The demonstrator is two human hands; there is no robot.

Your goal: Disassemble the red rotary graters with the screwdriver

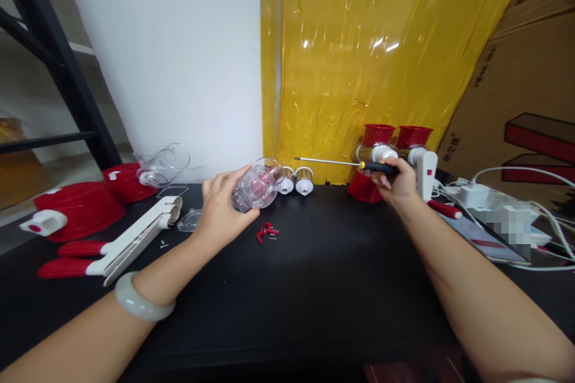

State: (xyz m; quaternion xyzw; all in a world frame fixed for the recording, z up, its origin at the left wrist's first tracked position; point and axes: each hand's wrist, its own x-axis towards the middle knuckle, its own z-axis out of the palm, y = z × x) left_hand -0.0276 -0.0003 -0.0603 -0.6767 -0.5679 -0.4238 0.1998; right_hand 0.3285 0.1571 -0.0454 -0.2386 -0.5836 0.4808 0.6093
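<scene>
My left hand (227, 206) is wrapped round a clear plastic housing (260, 185), tilted above the black table. In my right hand (399, 182) is a screwdriver (375, 166) with a black and yellow handle, its long shaft pointing left towards the housing but apart from it. Small red plastic parts (265, 231) and a tiny metal pin (273, 238) lie on the table below. Behind the housing stand two grater drums (304, 182) with white ends. White handles with red grips (135, 239) rest at the left, near a few small screws (163, 245).
Red bases (81, 209) and another clear housing (164, 164) sit at the left. Assembled red-and-white graters (380, 152) stand at the back right. Beyond my right arm are a tablet (485, 236), white chargers and cables (476, 194). A yellow-wrapped panel (359, 72) closes the back.
</scene>
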